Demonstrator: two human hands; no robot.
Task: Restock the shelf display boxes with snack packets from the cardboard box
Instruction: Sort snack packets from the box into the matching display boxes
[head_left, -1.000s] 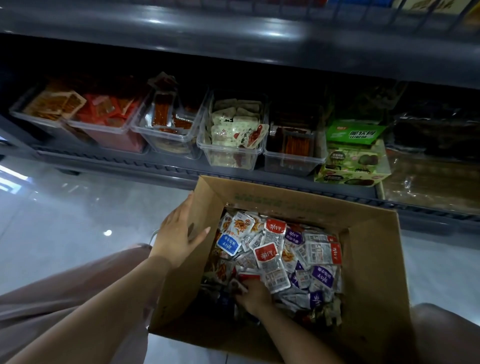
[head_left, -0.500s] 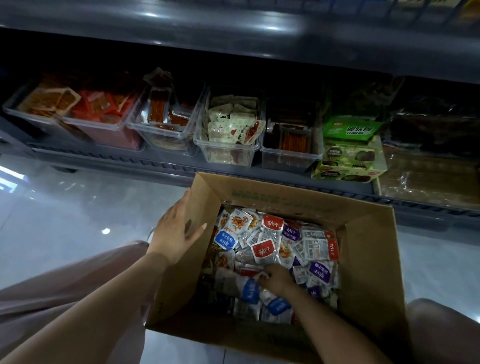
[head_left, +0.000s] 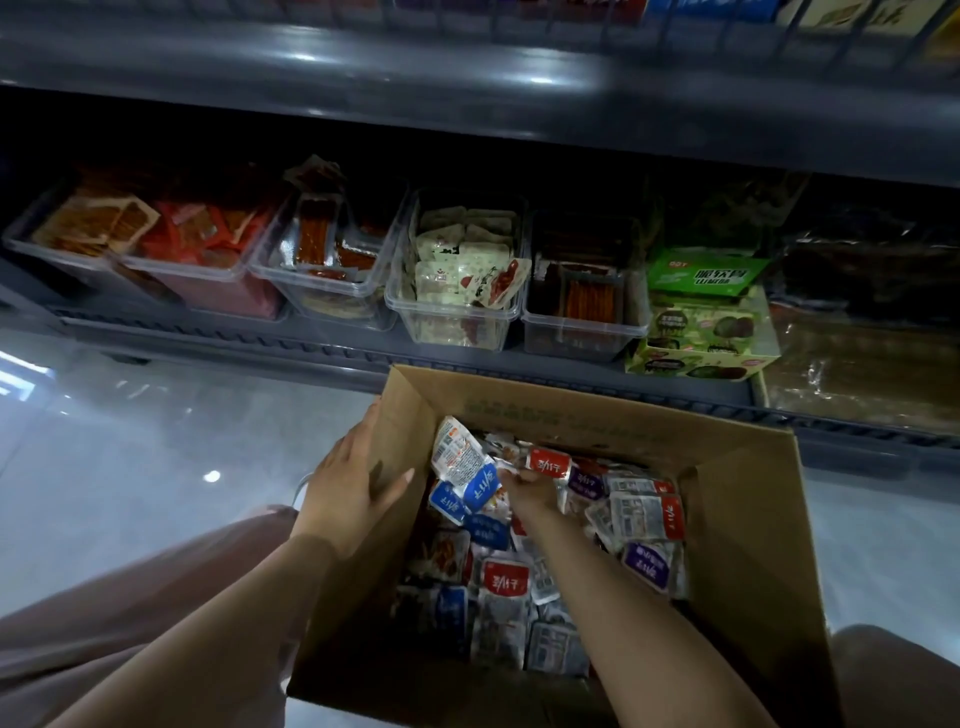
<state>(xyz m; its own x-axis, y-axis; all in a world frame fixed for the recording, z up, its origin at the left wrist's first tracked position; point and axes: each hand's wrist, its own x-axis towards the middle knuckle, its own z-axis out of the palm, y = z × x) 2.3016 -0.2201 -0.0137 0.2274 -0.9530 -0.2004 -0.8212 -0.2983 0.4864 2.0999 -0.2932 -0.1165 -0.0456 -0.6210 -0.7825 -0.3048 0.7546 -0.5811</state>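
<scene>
Step in hand, as judged: lifting a handful of stock out for the shelf. The right grip is clenched on a bunch of small blue-and-white foil snack packets, raised just above the loose heap of red, purple and blue packets inside the open brown cardboard box, which sits just in front of the low dark grey shelf. The left grip is released, palm flat against the box's left flap, steadying it. Recommended: keep that flap pinned so the box does not tip as the load rises. Square the slippery packets in the fingers before clearing the rim, since the outer ones look loosely caught. Carry them to a clear plastic display box of matching stock; which one matches cannot be told from here
</scene>
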